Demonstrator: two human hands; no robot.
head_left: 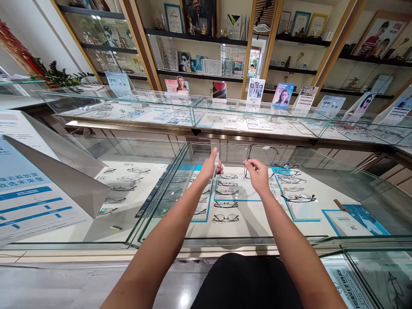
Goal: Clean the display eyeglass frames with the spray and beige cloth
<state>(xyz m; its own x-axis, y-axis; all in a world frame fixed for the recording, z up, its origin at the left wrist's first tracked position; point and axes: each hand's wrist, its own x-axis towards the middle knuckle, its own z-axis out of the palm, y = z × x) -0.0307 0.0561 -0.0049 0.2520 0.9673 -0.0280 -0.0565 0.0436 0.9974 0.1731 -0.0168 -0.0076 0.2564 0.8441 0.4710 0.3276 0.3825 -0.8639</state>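
My left hand [210,166] is closed around a small, slim, whitish translucent object [216,161], its thumb pointing up; the kind is unclear. To the right, my right hand [259,174] pinches a pair of dark thin-framed eyeglasses [249,153] by one side, and part of the frame is hidden behind the fingers. The two hands are apart, both over the glass display case [247,237]. Beneath them, a column of eyeglasses [225,218] lies on the white case floor, with another group of eyeglasses [298,198] to the right.
A folded sign board [38,189] stands on the left of the counter. Across from me runs a second glass case [193,112] with upright advertising cards [255,92]. Wall shelves [196,36] rise behind it. Inside the near case lies a blue-and-white card [354,221].
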